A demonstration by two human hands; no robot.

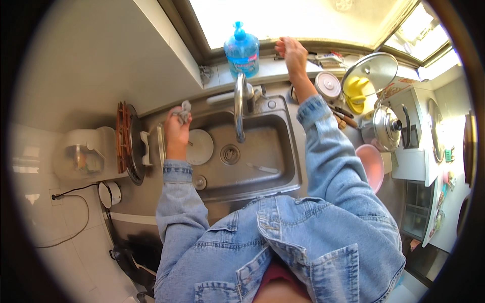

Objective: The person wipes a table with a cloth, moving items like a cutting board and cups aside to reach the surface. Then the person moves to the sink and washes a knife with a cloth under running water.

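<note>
My left hand point(177, 130) is closed around a crumpled grey cloth point(183, 111) above the left rim of the steel sink point(257, 134). My right hand point(294, 57) reaches over the windowsill, to the right of a blue pump bottle point(242, 57). Its fingers are partly curled, and whether they hold anything is not visible. Between my arms, a chrome faucet point(238, 110) arches over the basin. In the basin's left part lies a white plate point(201, 146), partly hidden by my left hand and wrist. A knife with a white handle point(268, 169) rests on the basin floor, right of the drain point(230, 154).
Right of the sink are a lidded container point(328, 85), a glass lid point(379, 68), a yellow item point(356, 94), a steel pot point(382, 128) and a pink bowl point(370, 166). A dark round lid point(134, 151) stands on the left. Thin items line the sill beside my right hand.
</note>
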